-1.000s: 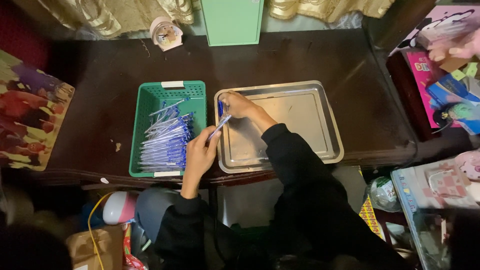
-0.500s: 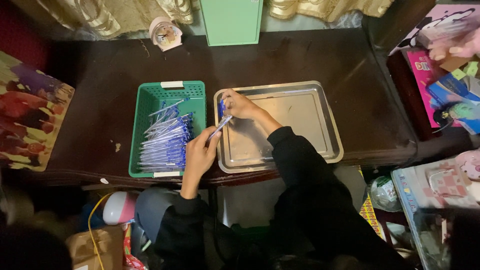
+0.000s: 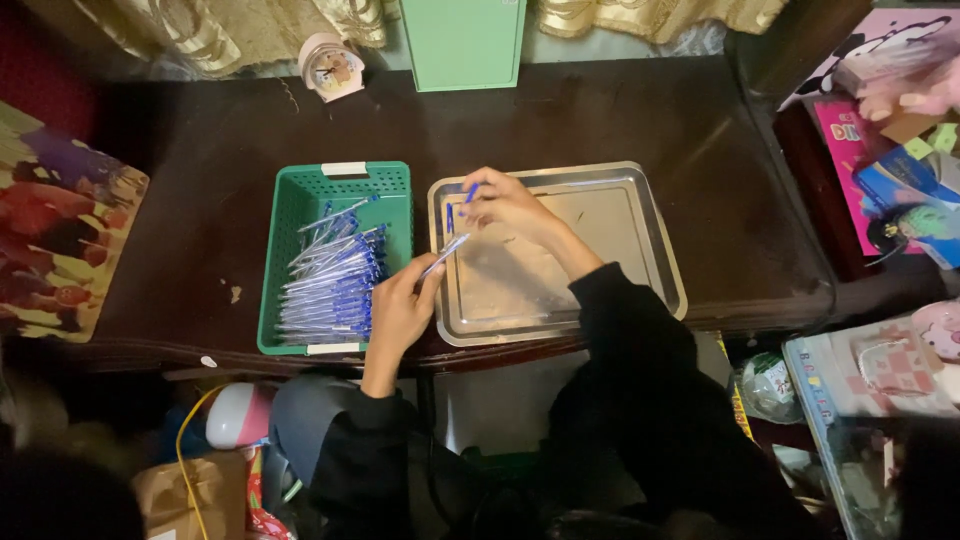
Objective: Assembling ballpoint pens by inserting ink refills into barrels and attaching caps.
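left hand [image 3: 398,310] fingers clamped on clear blue-tipped plastic pen [image 3: 445,255]; right hand [image 3: 510,205] pinches small blue pen cap [image 3: 470,191] over rectangular steel tray [image 3: 655,250]; green plastic basket [image 3: 345,180], white label strips on both ends, on dark wooden counter [image 3: 200,200].

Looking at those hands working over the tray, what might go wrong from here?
The small blue cap in the right hand might slip and bounce off the metal tray onto the cluttered floor. The pen in the left hand hangs between tray and green basket, so if dropped it may fall into the gap.
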